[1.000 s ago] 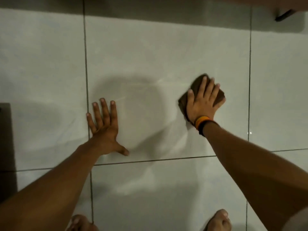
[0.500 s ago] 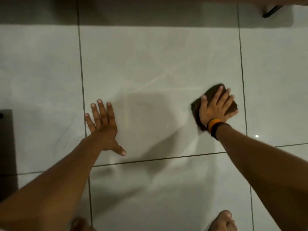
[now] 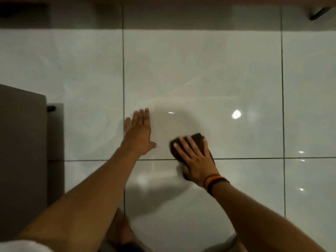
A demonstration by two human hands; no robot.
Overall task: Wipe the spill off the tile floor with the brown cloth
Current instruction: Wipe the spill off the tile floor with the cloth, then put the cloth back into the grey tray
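Note:
My right hand (image 3: 195, 158) lies flat, fingers spread, on top of the folded brown cloth (image 3: 197, 140), pressing it onto the pale tile floor (image 3: 200, 70) at a grout line. Part of the cloth shows beyond my fingertips and beside my palm. A faint wet sheen (image 3: 174, 117) with a yellowish arc marks the tile just beyond the cloth. My left hand (image 3: 139, 132) rests palm down on the floor to the left of the cloth, fingers together, holding nothing.
A grey furniture panel (image 3: 21, 151) with a small dark foot (image 3: 51, 108) stands at the left edge. A dark leg (image 3: 319, 13) shows at the top right under a shadowed strip. My foot (image 3: 121, 231) is near the bottom centre.
My right hand has slid the cloth leftward and toward me, from the tile's right side to the grout line near my left hand. The camera view has shifted, bringing the grey panel into sight.

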